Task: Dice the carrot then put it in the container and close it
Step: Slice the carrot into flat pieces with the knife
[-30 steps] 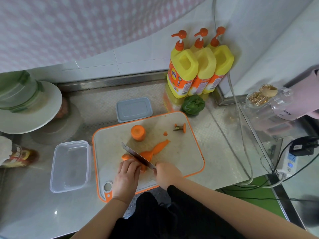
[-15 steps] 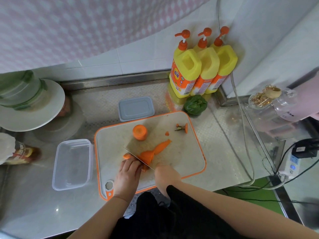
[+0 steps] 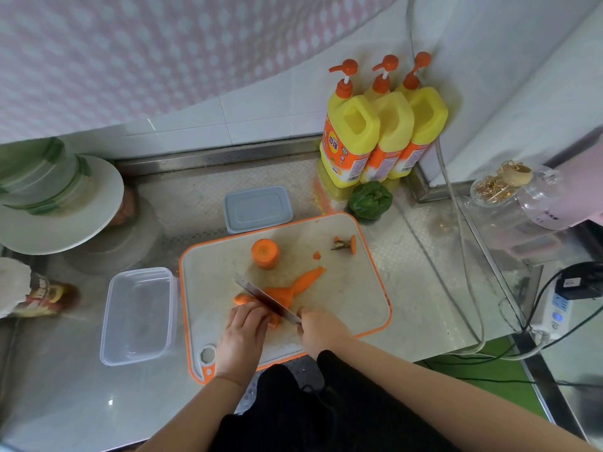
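Left hand: the left hand lies low and centre in the frame, fingers curled down onto the carrot piece to pin it to the cutting board.
Right hand: the right hand is wrapped round the handle of the kitchen knife, whose blade crosses the carrot piece just beside the left fingertips.
Carrot: one piece lies under the blade; a tapered tip piece lies just up-right of it, a round stump stands upright near the board's middle, and the cut stalk end sits toward the board's upper right.
Container: the clear plastic container is left of the board with nothing in it; its grey-blue lid lies above the board.
Risk, fingers: the blade runs so close to the left fingertips that a slip could likely nick them.
Risk, rolling: the rounded piece could roll under pressure, giving uneven cuts or throwing the blade sideways.
Risk, scatter: small bits may skid off the board onto the steel counter.
Writing: the three yellow detergent bottles at upper right carry orange labels with print too small to read; the wrapped packet at far left is too blurred to read.
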Available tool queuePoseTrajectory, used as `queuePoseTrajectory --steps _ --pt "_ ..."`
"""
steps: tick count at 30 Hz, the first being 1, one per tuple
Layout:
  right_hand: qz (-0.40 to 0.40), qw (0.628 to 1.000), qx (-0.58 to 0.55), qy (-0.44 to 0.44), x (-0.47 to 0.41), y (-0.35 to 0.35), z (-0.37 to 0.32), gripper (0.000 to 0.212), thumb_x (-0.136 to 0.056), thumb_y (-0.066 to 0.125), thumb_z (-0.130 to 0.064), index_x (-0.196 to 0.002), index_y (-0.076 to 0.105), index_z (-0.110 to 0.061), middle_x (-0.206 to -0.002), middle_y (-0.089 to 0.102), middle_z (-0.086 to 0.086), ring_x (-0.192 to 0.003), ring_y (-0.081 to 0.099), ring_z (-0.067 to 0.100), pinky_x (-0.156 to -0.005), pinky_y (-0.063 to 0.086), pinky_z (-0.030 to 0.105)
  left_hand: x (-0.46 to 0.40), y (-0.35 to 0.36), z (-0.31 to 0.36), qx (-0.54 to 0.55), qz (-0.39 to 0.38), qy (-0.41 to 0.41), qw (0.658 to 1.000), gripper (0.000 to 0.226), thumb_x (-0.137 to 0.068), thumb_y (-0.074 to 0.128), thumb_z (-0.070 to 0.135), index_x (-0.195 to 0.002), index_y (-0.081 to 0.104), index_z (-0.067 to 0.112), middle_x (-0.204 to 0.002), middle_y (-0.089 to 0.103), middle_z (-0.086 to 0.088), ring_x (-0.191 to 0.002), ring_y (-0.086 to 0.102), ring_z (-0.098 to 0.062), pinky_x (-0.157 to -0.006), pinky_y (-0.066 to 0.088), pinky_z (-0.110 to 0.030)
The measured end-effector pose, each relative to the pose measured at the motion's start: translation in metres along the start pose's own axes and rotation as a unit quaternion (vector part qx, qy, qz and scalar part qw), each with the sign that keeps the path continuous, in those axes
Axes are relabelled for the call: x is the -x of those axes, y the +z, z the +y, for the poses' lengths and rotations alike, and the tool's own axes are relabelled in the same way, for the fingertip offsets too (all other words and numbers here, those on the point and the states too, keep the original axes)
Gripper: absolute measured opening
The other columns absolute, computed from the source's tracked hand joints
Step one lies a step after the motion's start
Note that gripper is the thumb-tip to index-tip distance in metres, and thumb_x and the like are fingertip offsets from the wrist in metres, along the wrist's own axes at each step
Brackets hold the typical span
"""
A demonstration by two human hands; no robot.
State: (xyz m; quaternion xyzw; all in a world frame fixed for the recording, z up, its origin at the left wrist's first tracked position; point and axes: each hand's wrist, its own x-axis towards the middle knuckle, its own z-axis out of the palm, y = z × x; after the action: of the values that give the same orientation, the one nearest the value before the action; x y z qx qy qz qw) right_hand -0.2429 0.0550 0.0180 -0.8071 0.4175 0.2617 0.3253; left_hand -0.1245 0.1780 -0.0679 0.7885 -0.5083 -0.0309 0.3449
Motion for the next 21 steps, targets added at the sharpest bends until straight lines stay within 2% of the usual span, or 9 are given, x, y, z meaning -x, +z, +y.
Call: queuePoseTrajectory --steps 11,21 --pt "0.015 0.998 0.056 -0.02 0.021 -0.003 -0.011 0.023 -0.1 0.042 -0.021 -0.12 0.049 -0.012 -0.113 0.062 0.009 -0.106 0.06 0.028 -0.086 0.049 0.039 0.002 -0.001 0.0 0.015 -0.014 -0.017 1.0 0.027 -0.092 0.052 0.025 -0.092 0.072 0.008 -0.101 0.066 -0.003 -0.097 0.056 -0.021 -0.084 0.045 -0.025" --pt "0.0 0.997 0.072 -0.003 0.029 -0.011 -0.023 0.026 -0.095 0.045 -0.006 -0.12 0.053 -0.006 -0.117 0.061 0.013 -0.109 0.059 0.031 -0.088 0.048 0.039 0.005 0.002 0.0 0.017 -0.007 -0.029 0.999 0.029 -0.091 0.052 0.026 -0.093 0.073 0.007 -0.102 0.066 -0.004 -0.098 0.055 -0.021 -0.087 0.044 -0.024"
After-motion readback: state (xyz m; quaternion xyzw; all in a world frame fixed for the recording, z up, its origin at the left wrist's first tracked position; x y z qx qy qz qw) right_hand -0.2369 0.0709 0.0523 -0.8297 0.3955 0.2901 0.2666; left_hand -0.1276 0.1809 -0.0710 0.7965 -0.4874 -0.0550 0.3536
